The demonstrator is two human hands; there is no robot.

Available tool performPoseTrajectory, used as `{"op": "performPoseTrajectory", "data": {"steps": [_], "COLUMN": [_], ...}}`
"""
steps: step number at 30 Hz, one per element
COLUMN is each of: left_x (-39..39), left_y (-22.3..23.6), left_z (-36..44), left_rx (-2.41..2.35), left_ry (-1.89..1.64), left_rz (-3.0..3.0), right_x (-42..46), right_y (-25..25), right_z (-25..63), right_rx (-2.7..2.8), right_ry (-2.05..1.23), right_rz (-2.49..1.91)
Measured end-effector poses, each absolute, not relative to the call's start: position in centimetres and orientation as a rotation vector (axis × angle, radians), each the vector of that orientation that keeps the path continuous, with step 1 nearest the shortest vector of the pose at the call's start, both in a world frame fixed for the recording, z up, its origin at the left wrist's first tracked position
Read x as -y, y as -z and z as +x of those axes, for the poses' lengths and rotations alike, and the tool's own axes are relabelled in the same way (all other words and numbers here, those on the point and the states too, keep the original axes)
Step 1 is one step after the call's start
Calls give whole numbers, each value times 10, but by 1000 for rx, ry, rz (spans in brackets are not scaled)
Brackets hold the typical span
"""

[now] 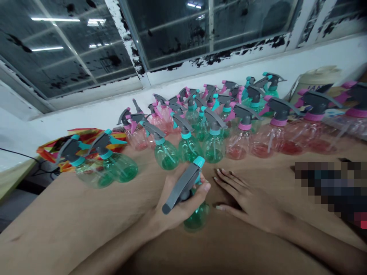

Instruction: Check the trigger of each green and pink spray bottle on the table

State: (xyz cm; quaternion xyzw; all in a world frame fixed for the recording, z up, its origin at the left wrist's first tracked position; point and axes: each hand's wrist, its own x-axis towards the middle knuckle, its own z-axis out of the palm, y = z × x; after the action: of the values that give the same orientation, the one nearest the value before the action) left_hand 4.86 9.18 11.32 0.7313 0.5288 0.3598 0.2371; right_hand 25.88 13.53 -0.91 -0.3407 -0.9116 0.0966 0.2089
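On the tabletop (65, 229), your left hand (185, 211) clasps the spray bottle (196, 220) round its neck—your right hand (249, 196) spread open; pushing forward could topple the close-packed bottles (214, 149).

On the surface (86, 229), a row of bottles (190, 149) runs from the middle to the right, more bottles (210, 91) crowded behind it before the wall (100, 109). Two bottles (123, 168) sit apart at left, a bundle (86, 135) just behind. A jug (312, 82) is at back right. Before the row, the left fingers (204, 188) surround one bottle (196, 221); the right fingers (233, 186) are right of it.
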Motion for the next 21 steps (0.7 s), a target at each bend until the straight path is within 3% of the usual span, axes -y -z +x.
{"op": "performPoseTrajectory", "data": {"steps": [21], "left_x": [-88], "left_y": [-112], "left_z": [54], "left_rx": [-1575], "left_ry": [-1104], "left_rz": [1914], "right_x": [-137], "right_y": [4], "right_z": [260], "right_rx": [2598], "right_ry": [-299], "right_rz": [-1001]}}
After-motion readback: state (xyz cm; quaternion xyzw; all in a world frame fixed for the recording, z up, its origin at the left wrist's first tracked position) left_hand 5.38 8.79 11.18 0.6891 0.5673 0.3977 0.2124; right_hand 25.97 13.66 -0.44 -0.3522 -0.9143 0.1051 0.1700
